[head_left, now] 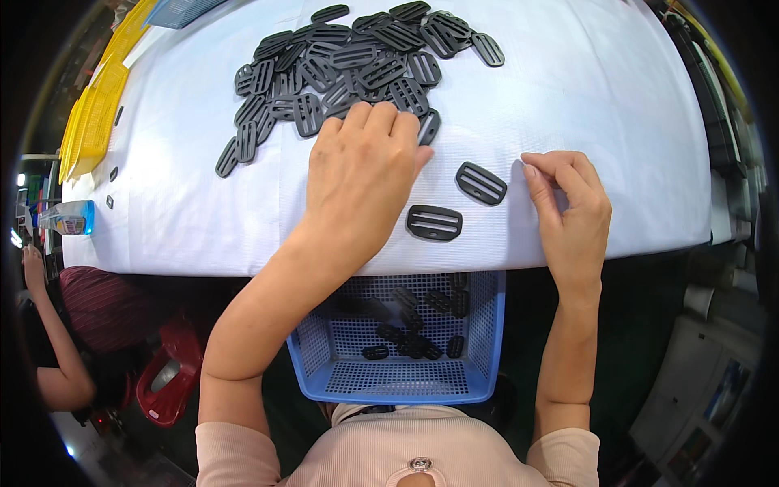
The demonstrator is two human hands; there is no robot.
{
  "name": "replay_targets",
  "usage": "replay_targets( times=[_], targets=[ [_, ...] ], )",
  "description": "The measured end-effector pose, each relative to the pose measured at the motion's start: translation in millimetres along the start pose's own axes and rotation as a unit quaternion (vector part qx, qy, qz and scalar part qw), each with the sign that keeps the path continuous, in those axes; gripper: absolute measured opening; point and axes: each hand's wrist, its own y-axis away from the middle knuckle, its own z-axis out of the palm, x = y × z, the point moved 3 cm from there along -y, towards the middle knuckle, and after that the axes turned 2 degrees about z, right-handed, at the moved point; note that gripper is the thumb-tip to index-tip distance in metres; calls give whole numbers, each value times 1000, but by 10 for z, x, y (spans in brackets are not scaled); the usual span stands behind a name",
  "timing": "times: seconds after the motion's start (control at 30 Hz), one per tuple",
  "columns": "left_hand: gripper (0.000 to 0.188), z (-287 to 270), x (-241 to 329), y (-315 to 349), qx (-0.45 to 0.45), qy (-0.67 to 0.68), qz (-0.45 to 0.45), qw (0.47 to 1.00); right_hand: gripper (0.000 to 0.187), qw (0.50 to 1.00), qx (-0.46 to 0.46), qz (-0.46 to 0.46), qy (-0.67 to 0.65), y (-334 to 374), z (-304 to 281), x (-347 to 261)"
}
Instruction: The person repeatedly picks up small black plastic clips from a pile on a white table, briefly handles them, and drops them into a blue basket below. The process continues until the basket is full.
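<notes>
A heap of black plastic strap slider buckles (331, 75) lies on the white-covered table. At its near edge is my left hand (361, 166), back upward and fingers curled down over the buckles; the fingertips and whatever they grip are hidden. Two single buckles lie apart from the heap: one slotted buckle (481, 183) tilted on the cloth, and another buckle (435, 222) nearer the front edge. To the right of both, my right hand (574, 199) is raised with thumb and forefinger tips brought together, nothing visible between them.
Below the table's front edge, a blue mesh basket (398, 396) holds several black buckles, some blurred. Yellow baskets (96, 122) stand at the left edge near a bottle of blue liquid (71, 217). A red stool (170, 377) and another person's arm (61, 349) are at far left.
</notes>
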Motion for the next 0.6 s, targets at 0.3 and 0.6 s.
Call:
replay_targets(
  times=[0.3,0.6],
  targets=[
    [13,-240,-271,123,-138,260,-211,932,11,997,26,-74,16,120,24,-33],
    [14,-353,-550,408,-4,250,-236,939,16,995,-2,-85,41,200,76,-154]
  ],
)
